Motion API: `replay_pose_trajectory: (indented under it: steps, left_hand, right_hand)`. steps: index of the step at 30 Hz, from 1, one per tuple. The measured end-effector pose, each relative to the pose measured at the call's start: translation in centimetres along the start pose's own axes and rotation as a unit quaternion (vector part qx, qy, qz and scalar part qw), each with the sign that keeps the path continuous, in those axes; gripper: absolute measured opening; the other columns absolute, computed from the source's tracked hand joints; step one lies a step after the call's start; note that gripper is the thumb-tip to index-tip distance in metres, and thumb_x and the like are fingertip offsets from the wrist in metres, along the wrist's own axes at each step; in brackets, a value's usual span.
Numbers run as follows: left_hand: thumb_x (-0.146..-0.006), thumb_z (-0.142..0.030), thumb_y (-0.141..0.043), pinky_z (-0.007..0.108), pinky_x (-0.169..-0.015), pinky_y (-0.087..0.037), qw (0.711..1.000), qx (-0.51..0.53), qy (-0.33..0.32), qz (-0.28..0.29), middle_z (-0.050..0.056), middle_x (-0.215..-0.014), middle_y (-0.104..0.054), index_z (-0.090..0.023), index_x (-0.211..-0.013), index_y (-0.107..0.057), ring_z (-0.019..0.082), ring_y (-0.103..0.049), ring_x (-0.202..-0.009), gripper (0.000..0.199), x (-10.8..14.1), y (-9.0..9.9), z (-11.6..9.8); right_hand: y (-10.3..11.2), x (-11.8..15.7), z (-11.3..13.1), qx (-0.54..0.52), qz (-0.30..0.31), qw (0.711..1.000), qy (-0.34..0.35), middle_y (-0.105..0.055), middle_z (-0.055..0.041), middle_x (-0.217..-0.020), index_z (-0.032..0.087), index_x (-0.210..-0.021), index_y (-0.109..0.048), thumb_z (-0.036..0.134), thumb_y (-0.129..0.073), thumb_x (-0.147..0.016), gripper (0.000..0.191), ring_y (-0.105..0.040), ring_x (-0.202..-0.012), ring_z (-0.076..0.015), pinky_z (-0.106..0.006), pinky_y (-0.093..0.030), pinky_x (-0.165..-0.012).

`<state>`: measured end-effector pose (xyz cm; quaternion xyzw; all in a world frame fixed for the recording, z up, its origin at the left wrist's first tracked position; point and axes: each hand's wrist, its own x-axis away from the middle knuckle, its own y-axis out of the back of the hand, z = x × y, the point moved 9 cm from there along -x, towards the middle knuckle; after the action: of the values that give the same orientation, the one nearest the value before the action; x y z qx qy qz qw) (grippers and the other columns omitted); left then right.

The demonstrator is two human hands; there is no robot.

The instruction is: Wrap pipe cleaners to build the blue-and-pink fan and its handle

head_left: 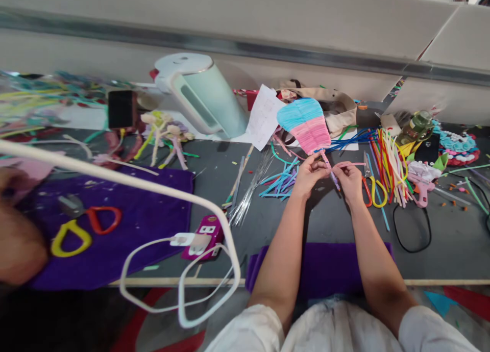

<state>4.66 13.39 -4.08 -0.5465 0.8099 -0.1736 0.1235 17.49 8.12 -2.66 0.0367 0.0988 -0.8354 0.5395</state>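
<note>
A fan-shaped piece made of pipe cleaners (pixel 311 127), blue at the top and pink below, is held out in front of me over the table. Its narrow pink and purple stem runs down between my hands. My left hand (pixel 312 173) is closed round the upper part of the stem. In my right hand (pixel 349 178) a pink pipe cleaner (pixel 354 164) is pinched, its free end sticking out to the right. Blue and purple cut pipe cleaners (pixel 281 179) lie left of my left hand. Scissors with red and yellow handles (pixel 378 191) lie beside my right hand.
A pale green electric kettle (pixel 202 97) stands back left, near a paper sheet (pixel 264 117). A white cable (pixel 153 181) loops past a purple power strip (pixel 209 234). Another person's arm (pixel 21 229) is at left by scissors (pixel 72 234). A pink glue gun (pixel 423 186) lies right.
</note>
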Motion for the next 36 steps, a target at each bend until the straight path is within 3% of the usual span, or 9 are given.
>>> replay_pose_trajectory:
  steps: [13, 22, 29, 36]
  left_hand:
    - [-0.06, -0.016, -0.079, 0.029, -0.072, -0.052, 1.0, 0.013, 0.002, 0.023, -0.001, -0.077, -0.065, -0.02, -0.126, -0.054, 0.013, -0.062, -0.07, 0.071, 0.2, -0.4, -0.2]
    - [-0.059, -0.017, -0.083, 0.026, -0.075, -0.049, 0.998, 0.03, -0.054, 0.029, -0.001, -0.079, -0.068, -0.021, -0.121, -0.059, 0.012, -0.063, -0.074, 0.067, 0.1, -0.7, -0.8]
    - [-0.06, -0.018, -0.083, 0.024, -0.071, -0.048, 0.995, 0.029, -0.097, 0.022, -0.002, -0.074, -0.065, -0.021, -0.117, -0.061, 0.01, -0.061, -0.069, 0.062, 0.4, -1.2, -1.6]
    - [-0.061, -0.02, -0.082, 0.023, -0.07, -0.047, 0.996, -0.009, -0.086, 0.004, 0.0, -0.079, -0.066, -0.02, -0.118, -0.062, 0.01, -0.06, -0.069, 0.06, 0.2, -0.7, -1.5]
  right_hand:
    - [0.0, 0.2, -1.3, -0.078, 0.003, 0.994, -0.08, -0.063, 0.0014, -0.065, 0.018, -0.073, -0.067, 0.034, -0.077, -0.065, 0.02, -0.053, -0.056, -0.0089, -0.02, -0.041, -0.05]
    - [-0.9, 0.7, -2.4, -0.177, 0.016, 0.966, -0.186, -0.06, 0.003, -0.057, 0.016, -0.069, -0.066, 0.036, -0.082, -0.056, 0.029, -0.05, -0.048, -0.0061, -0.017, -0.043, -0.044]
    - [-1.7, 1.3, -3.6, -0.249, 0.037, 0.93, -0.267, -0.058, 0.0037, -0.053, 0.016, -0.072, -0.064, 0.029, -0.082, -0.058, 0.027, -0.048, -0.045, -0.0048, -0.014, -0.042, -0.041]
    - [-1.2, 1.2, -2.3, -0.181, 0.02, 0.959, -0.218, -0.061, 0.0026, -0.059, 0.016, -0.072, -0.061, 0.037, -0.08, -0.061, 0.03, -0.052, -0.047, -0.0056, -0.015, -0.041, -0.04]
